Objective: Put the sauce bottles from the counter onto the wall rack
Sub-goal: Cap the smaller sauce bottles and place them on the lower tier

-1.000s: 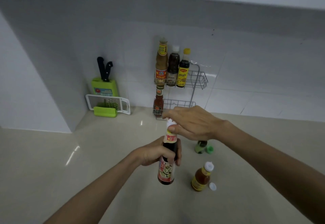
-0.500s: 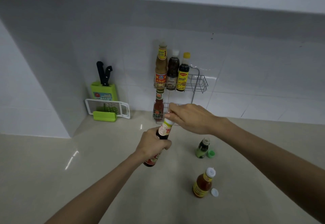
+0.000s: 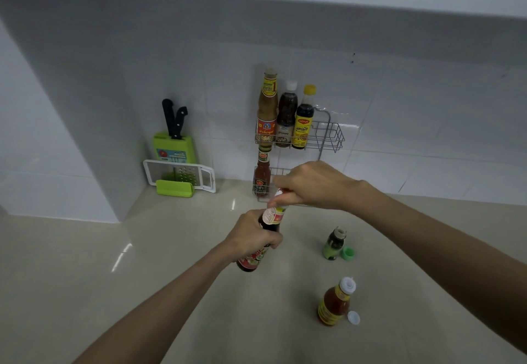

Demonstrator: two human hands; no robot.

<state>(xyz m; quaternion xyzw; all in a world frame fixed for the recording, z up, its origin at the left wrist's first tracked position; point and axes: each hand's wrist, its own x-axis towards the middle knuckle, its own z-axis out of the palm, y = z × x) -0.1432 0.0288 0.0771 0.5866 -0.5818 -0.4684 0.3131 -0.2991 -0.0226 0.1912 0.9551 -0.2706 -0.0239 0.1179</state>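
Two hands hold one dark glass sauce bottle with a red label, tilted above the beige counter in front of the wire wall rack. The left hand wraps its body; the right hand pinches its top. Three bottles stand on the rack's upper shelf.

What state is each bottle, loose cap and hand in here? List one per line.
Dark bottle: held, tilted.
Left hand: grips its body.
Right hand: on its cap.
Green bottle: upright, uncapped.
Green cap: loose.
Orange bottle: upright.
White cap: loose.
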